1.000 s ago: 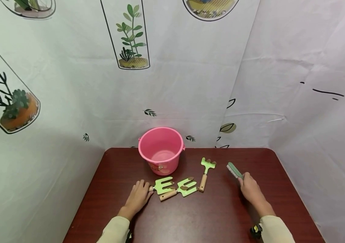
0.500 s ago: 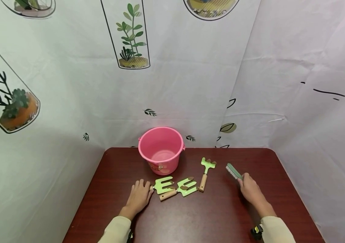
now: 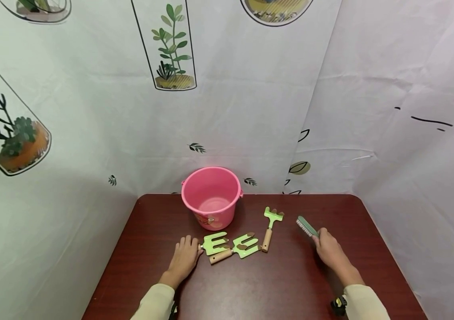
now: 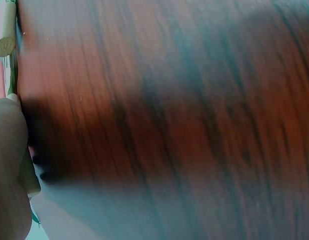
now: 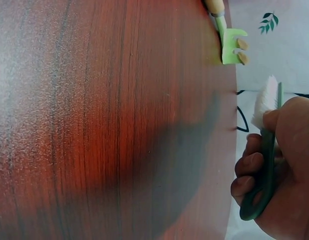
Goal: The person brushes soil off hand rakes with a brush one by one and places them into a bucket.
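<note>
In the head view my left hand [image 3: 184,258] grips the wooden handle of a light-green garden fork [image 3: 214,243], whose tines point right. The handle's end [image 4: 29,177] shows below the thumb in the left wrist view. My right hand [image 3: 329,250] holds a green scrubbing brush [image 3: 306,226] with white bristles, fingers wrapped round its looped handle in the right wrist view. A second garden fork [image 3: 244,246], with brown patches on its tines, lies right beside the first. Farther right lies a small hand rake [image 3: 273,217], also with brown patches on its teeth.
A pink bucket [image 3: 211,191] stands upright at the back of the dark red-brown table [image 3: 259,289], behind the forks. A white printed cloth [image 3: 251,111] hangs close behind the table and along both sides.
The brush head has tilted slightly down and to the left in my right hand. My left hand has crept a little to the right along the fork's handle. The other tools and bucket stay put.
</note>
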A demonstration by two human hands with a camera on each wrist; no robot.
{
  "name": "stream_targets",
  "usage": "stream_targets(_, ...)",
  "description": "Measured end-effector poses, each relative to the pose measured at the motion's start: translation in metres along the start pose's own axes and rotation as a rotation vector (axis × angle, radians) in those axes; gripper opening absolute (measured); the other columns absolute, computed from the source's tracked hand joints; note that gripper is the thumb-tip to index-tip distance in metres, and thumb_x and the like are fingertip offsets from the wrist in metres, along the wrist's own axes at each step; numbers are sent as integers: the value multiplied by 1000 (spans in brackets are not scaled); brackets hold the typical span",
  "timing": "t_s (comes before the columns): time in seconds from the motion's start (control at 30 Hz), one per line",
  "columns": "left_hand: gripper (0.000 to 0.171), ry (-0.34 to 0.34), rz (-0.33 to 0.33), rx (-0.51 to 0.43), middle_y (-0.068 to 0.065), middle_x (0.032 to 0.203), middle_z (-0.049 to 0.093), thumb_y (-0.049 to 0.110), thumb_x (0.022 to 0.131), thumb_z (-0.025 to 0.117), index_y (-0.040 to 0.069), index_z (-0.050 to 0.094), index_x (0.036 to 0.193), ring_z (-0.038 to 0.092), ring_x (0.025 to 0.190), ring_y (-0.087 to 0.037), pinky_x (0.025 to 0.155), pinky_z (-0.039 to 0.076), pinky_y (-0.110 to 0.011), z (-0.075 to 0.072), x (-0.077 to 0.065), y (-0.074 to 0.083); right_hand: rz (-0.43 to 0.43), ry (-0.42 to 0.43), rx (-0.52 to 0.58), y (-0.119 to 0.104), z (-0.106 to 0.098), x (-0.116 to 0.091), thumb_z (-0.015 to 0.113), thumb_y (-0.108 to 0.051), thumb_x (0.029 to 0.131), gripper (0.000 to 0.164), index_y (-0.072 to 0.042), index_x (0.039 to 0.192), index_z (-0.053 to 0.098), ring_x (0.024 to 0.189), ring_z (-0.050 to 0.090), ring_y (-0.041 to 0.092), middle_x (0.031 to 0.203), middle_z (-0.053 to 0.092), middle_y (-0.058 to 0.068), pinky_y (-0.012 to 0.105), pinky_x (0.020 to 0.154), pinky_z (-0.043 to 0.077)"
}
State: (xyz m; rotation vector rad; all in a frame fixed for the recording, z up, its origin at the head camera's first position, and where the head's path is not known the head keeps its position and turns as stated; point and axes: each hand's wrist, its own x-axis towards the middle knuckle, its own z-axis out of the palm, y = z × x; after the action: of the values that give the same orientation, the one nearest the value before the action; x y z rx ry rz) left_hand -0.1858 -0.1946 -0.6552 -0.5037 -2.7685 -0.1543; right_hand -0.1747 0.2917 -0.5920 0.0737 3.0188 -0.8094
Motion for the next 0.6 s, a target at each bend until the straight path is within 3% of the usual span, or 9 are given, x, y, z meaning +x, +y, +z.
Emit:
stream_targets(0.33,27,27,-5,21,-11,88,47,26,95,70,4,53,90,45,82,-30,68,36,-41,-2,2,4,-1,-10,-3,0,-1,1,53,-14,106,23,7,112,44,81,58,32,94,58,20,50,70,49)
stream_targets(0.6,24,-15,-16,27,-10,89,52,25,98,67,6,53,96,49,86,-31,70,35,-43,-10,4,6,-19,7,-6,1,0,1,53,-14,106,24,9,113,48,81,58,31,94,58,20,50,71,49)
